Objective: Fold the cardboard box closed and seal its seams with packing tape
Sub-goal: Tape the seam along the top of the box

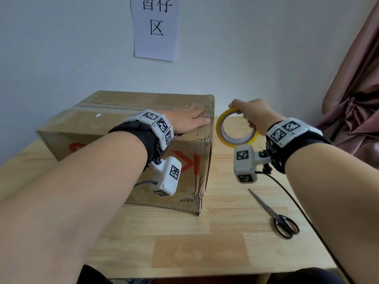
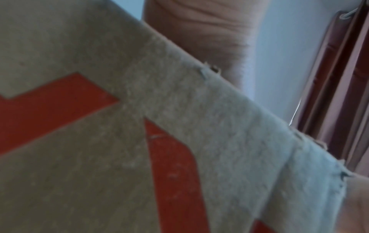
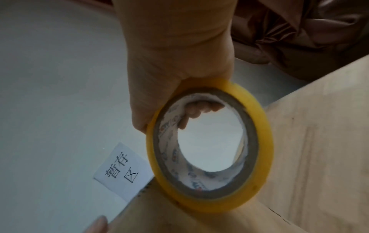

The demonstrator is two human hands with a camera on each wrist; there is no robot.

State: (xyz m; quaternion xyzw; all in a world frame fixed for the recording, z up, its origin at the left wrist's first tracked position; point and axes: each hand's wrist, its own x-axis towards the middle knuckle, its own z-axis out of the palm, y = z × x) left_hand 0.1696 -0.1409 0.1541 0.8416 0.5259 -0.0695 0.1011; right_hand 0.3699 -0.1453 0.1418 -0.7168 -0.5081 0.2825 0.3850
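Flaps folded shut on box [image 1: 114, 124] under flat, spread left hand [image 1: 188, 119], right hand [image 1: 254, 115] beside it gripping tape roll [image 1: 235, 128], middle seam seemingly untaped, scissors [image 1: 274, 214] nearer on bench [image 1: 205, 249].

Black wristbands [image 1: 141, 136], white tagged camera modules [image 1: 167, 177], cables [image 1: 297, 203]
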